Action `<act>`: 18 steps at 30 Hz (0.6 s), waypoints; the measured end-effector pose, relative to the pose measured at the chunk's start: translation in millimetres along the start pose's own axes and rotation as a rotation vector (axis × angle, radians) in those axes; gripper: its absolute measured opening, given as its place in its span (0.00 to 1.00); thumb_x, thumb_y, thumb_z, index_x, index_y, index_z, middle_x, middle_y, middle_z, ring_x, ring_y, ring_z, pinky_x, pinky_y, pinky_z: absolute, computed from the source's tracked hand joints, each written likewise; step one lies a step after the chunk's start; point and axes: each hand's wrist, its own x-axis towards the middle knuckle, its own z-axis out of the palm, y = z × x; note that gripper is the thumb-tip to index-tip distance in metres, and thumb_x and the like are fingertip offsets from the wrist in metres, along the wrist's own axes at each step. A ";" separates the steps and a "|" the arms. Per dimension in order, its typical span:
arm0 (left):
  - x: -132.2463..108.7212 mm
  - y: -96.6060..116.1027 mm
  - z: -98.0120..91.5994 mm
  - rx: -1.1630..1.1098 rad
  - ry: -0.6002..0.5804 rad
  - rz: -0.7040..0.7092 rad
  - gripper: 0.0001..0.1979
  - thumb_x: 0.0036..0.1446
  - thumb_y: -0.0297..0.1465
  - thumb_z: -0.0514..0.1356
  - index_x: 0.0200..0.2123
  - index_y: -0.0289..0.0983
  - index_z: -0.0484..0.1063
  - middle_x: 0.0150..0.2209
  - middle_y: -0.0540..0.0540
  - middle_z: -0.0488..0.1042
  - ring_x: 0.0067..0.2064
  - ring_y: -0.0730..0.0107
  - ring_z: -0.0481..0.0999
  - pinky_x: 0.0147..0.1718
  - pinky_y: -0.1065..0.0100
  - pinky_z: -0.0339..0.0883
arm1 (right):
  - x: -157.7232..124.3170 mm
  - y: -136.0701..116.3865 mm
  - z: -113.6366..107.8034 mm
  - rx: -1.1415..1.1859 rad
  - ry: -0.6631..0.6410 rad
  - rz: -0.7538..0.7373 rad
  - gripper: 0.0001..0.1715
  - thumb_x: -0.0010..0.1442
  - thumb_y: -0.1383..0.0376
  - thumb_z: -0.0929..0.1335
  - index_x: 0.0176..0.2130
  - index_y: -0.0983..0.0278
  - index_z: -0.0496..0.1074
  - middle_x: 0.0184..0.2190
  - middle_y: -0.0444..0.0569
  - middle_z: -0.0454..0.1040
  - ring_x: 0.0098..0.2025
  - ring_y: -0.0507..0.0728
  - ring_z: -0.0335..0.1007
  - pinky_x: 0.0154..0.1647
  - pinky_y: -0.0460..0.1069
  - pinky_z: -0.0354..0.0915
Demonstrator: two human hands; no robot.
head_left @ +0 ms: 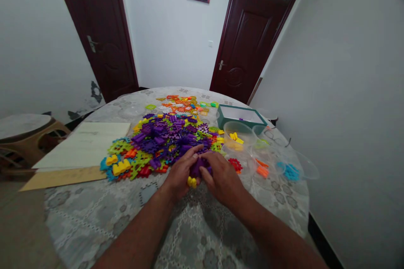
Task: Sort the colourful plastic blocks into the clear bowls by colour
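Observation:
Both hands meet above the near part of the table, in front of a big heap of plastic building pieces [158, 134], mostly purple. My left hand [181, 172] is closed around a purple plastic building piece [196, 169] from the left. A small yellow piece [192, 182] shows below it, beside the left fingers; whether it is joined to the purple one I cannot tell. From the right, the bent fingers of my right hand [219, 174] grip the same purple piece. Much of it is hidden by the fingers.
Clear plastic bowls hold yellow pieces [236, 138], red gears [235, 164], orange pieces [261, 169] and blue pieces [288, 171]. Behind them is a green-rimmed box [241, 125]. Open paper [85, 141] lies left, a grey square piece [148, 193] near my left forearm. Orange pieces [183, 104] lie farther back.

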 end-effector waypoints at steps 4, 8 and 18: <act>0.2 1.1 1.3 -0.021 -0.025 -0.012 0.25 0.68 0.33 0.60 0.66 0.37 0.68 0.38 0.44 0.80 0.21 0.73 0.72 0.15 0.73 0.65 | 6.4 1.7 -13.1 0.249 -0.088 0.121 0.16 0.66 0.71 0.68 0.50 0.57 0.77 0.44 0.47 0.80 0.45 0.58 0.76 0.48 0.54 0.72; 2.7 4.4 0.7 -0.120 0.052 -0.052 0.20 0.70 0.35 0.57 0.63 0.35 0.68 0.47 0.37 0.81 0.31 0.66 0.81 0.15 0.75 0.63 | 24.5 23.7 -44.2 0.410 -0.206 0.213 0.12 0.65 0.68 0.68 0.46 0.59 0.79 0.35 0.45 0.80 0.33 0.54 0.75 0.34 0.48 0.70; 1.1 19.1 0.4 -0.183 0.117 -0.068 0.25 0.73 0.47 0.50 0.59 0.33 0.68 0.53 0.29 0.79 0.38 0.63 0.82 0.19 0.72 0.65 | 137.2 133.2 -108.0 0.214 0.235 0.494 0.20 0.60 0.70 0.69 0.52 0.69 0.77 0.36 0.53 0.81 0.30 0.54 0.76 0.29 0.47 0.72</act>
